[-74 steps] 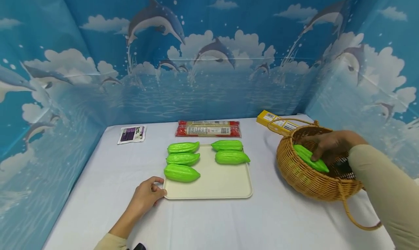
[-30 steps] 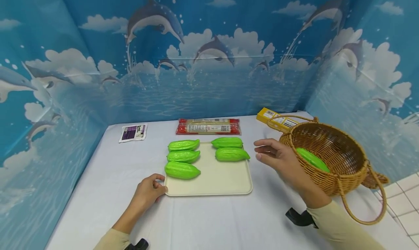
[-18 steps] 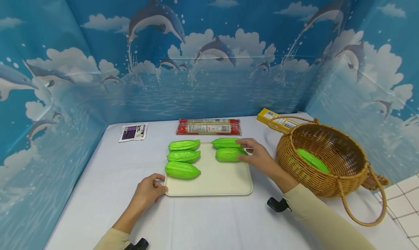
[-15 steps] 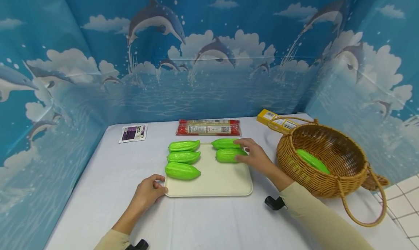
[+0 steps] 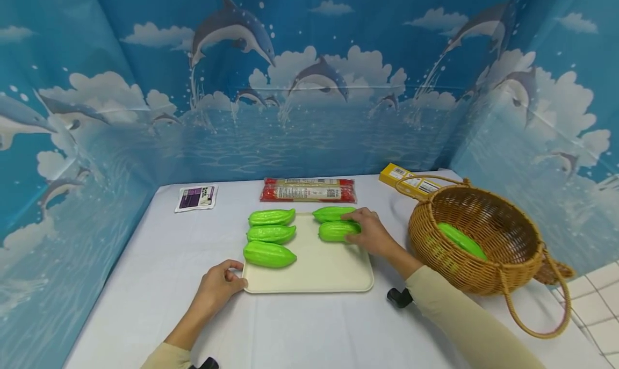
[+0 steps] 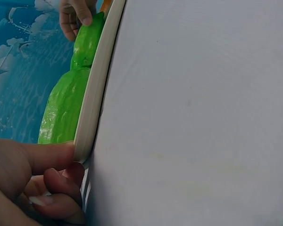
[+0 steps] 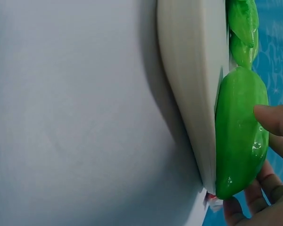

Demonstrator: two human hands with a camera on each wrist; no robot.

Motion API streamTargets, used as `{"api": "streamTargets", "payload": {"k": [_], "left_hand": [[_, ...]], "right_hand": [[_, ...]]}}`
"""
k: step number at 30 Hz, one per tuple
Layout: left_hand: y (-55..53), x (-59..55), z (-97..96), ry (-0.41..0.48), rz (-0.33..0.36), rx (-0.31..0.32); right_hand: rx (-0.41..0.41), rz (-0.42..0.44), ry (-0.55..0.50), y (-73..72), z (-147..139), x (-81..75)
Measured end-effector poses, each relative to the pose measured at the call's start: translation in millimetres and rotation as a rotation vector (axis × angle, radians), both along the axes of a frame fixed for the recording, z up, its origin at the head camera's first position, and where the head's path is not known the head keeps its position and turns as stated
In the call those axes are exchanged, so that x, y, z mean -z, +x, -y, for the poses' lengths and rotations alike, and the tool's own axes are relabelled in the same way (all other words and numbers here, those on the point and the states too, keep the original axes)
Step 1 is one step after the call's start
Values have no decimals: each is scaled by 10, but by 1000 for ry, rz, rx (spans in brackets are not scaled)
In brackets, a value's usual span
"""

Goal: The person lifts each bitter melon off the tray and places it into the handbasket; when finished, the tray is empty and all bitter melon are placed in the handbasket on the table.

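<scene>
A cream tray (image 5: 309,276) bears bright green, ribbed bitter melons: three stacked front to back along its left side, two at its back right. My left hand (image 5: 217,286) pinches the tray's left front corner, thumb (image 6: 49,156) on the rim and other fingers curled below. Over the tray's right side, my right hand (image 5: 371,232) holds the right end of the nearer right bitter melon (image 5: 337,231). In the right wrist view, its thumb lies against that bitter melon (image 7: 240,132) and fingers reach round behind. The farther right bitter melon (image 5: 331,214) is partly covered by fingers.
A wicker basket (image 5: 450,267) with looped handles stands at the right, one bitter melon (image 5: 461,240) inside. Behind the tray lie red-and-clear packets (image 5: 309,192). A yellow box (image 5: 406,180) is at the back right, a purple-and-white sachet (image 5: 195,198) at the back left.
My right hand has left the basket, where it touched a bitter melon, and moved left to the tray's right pair, closing on the nearer one. The left hand stays at the tray corner.
</scene>
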State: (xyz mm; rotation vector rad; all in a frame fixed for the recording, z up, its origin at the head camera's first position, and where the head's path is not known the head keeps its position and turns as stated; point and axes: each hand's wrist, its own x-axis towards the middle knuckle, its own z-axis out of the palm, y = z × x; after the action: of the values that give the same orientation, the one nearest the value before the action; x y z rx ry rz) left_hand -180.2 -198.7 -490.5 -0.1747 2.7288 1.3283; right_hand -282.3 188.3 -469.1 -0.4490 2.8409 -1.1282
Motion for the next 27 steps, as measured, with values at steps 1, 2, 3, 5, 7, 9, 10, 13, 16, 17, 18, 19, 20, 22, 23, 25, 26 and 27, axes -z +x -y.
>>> {"api": "streamTargets", "payload": {"k": [1, 2, 3, 5, 7, 9, 10, 13, 16, 17, 18, 19, 20, 22, 23, 25, 26, 27], "left_hand": [[7, 1, -3, 4, 1, 1], [12, 5, -4, 6, 0, 1], [16, 10, -3, 9, 0, -1], [23, 15, -4, 12, -3, -6], [25, 24, -5, 17, -7, -12], [28, 31, -9, 40, -6, -20], [27, 39, -11, 56, -5, -23], [31, 52, -18, 112, -5, -28], [35, 54, -23, 147, -14, -24], [35, 48, -26, 144, -19, -20], [34, 42, -28, 139, -25, -14], [32, 32, -30, 132, -27, -7], [27, 24, -32, 119, -31, 0], [18, 7, -31, 91, -34, 17], [16, -1, -30, 81, -31, 23], [12, -10, -25, 61, -25, 34], [8, -8, -21, 45, -27, 38], [7, -6, -18, 29, -30, 45]], "right_hand": [[0, -3, 11, 9, 2, 3], [1, -6, 19, 15, 5, 7], [-3, -17, 32, 19, 9, 13], [-10, -38, 62, 32, 23, 21], [-16, -56, 94, 47, 38, 26], [-19, -67, 126, 59, 49, 32], [-17, -66, 136, 64, 54, 33], [-16, -65, 148, 59, 54, 34], [-21, -66, 149, 36, 47, 25], [-23, -67, 149, 27, 45, 20], [-24, -67, 151, 18, 43, 16], [-24, -71, 153, 13, 42, 12], [-25, -75, 157, 3, 41, 9], [-24, -81, 166, -3, 45, 2], [-25, -84, 175, -3, 49, -2], [-27, -88, 193, -2, 59, -8], [-27, -88, 203, 0, 65, -12], [-27, -87, 213, 5, 71, -16]]}}
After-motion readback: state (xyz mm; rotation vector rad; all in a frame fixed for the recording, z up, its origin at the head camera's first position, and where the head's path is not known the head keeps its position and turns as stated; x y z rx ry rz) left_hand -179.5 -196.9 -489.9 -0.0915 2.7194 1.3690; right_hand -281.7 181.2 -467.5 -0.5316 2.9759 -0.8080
